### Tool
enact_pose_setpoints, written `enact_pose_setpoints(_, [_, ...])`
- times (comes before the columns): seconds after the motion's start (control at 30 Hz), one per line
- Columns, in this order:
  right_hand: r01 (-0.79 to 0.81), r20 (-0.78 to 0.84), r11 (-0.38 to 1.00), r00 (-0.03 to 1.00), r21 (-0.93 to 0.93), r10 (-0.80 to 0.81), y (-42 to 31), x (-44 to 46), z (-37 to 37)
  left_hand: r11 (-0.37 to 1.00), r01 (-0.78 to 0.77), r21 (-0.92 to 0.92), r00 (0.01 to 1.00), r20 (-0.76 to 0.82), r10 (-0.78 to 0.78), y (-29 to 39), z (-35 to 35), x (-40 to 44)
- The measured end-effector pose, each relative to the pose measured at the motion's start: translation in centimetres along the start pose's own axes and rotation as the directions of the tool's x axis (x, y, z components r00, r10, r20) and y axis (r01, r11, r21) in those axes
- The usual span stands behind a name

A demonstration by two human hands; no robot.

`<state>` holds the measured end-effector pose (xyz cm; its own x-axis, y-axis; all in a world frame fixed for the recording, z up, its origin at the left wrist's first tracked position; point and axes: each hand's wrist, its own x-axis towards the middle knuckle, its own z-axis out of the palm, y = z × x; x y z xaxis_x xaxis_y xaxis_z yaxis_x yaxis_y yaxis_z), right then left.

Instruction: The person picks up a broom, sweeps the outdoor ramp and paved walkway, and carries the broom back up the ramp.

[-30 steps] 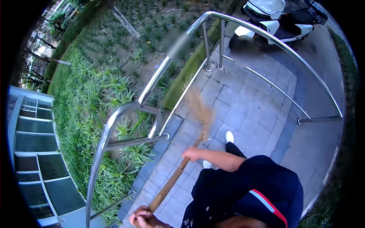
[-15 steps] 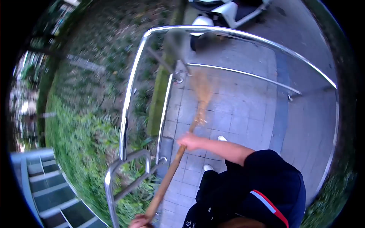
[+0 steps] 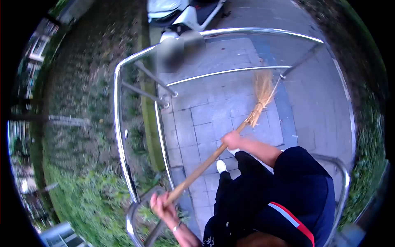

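Observation:
A long straw broom with a wooden handle slants across the middle of the view. My left hand, a band at its wrist, grips the upper end of the handle, its fingers partly loosened. Farther down the handle, near the bristles, my right hand is wrapped round the wood. The bristles point away from me to the right, over the paving by the far rail. Whether they touch the ground is hard to tell.
A shiny metal railing runs along the left, the far side and the near right. Beyond it stands a white scooter. Grey paving tiles lie underfoot, with a planted bed and mossy kerb to the left.
The broom's bristles have swung to the right across the paving. My right hand moved right with the handle, and my left hand came further up into view. The camera view has also turned.

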<state>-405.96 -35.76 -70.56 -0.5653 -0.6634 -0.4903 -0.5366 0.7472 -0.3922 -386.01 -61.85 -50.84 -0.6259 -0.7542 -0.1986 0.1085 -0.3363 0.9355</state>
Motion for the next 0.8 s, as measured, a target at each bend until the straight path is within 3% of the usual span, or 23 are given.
enact_pose_setpoints(0.1, [0.166,-0.235,0.98,0.962,0.113,-0.136,-8.3,-0.9,2.1,0.95,-0.305,0.066,0.952,0.019,0.304,6.9,-6.3,-2.0])
enact_pose_setpoints(0.17, [0.355,-0.326,0.921,0.9,0.163,-0.289,-12.1,-0.6,3.5,0.936,-0.344,0.069,0.931,0.157,0.331,8.1,-5.3,-2.0])
enact_pose_setpoints(0.3, [0.319,-0.335,0.859,0.923,0.4,-0.187,-10.8,-1.6,9.1,0.853,-0.52,0.039,0.741,0.518,0.428,8.0,-2.8,-3.2])
enact_pose_setpoints(0.33, [0.27,-0.319,0.869,0.937,0.415,-0.139,-8.5,-1.6,11.7,0.961,-0.277,0.015,0.774,0.596,0.214,6.5,-2.6,-1.9])
enact_pose_setpoints(0.37, [0.205,-0.272,0.918,0.956,0.339,-0.114,-5.9,-2.1,13.0,0.969,-0.235,0.081,0.828,0.539,0.156,4.2,-1.7,-1.8])
enact_pose_setpoints(0.4, [0.114,-0.262,0.921,0.965,0.372,-0.014,-3.8,-3.0,13.7,0.976,-0.206,0.072,0.816,0.563,0.131,1.6,-2.2,-1.1])
enact_pose_setpoints(0.43, [-0.076,-0.108,0.928,0.986,0.366,0.123,-2.6,-4.7,11.4,0.99,-0.099,0.106,0.839,0.544,0.026,0.1,-1.2,-1.4])
enact_pose_setpoints(0.5, [-0.282,-0.142,0.9,0.928,0.333,0.344,-0.5,-6.9,9.6,0.992,0.098,0.082,0.858,0.499,-0.126,-2.2,0.0,-0.2])
enact_pose_setpoints(0.53, [-0.3,-0.151,0.887,0.917,0.351,0.37,-0.5,-7.6,9.0,0.986,0.162,0.049,0.881,0.443,-0.167,-2.2,1.7,0.5])
enact_pose_setpoints(0.6, [-0.427,-0.32,0.82,0.771,0.382,0.551,-0.4,-8.8,7.9,0.975,0.218,0.032,0.906,0.365,-0.215,-1.8,4.0,2.7])
enact_pose_setpoints(0.63, [-0.447,-0.323,0.797,0.746,0.406,0.582,-0.7,-9.2,7.3,0.98,0.199,0.003,0.896,0.404,-0.183,-1.6,4.9,4.2])
enact_pose_setpoints(0.7, [-0.401,-0.592,0.753,0.466,0.522,0.658,-2.4,-9.2,6.4,0.987,0.157,-0.031,0.851,0.512,-0.119,0.4,8.3,5.9])
enact_pose_setpoints(0.77, [-0.159,-0.687,0.805,0.443,0.572,0.576,-3.5,-9.5,4.4,0.984,0.156,-0.082,0.6,0.799,-0.028,2.0,13.7,5.8])
enact_pose_setpoints(0.8, [-0.044,-0.656,0.763,0.481,0.645,0.582,-3.4,-9.6,3.2,0.99,0.128,-0.052,0.538,0.843,-0.026,2.1,16.7,5.1])
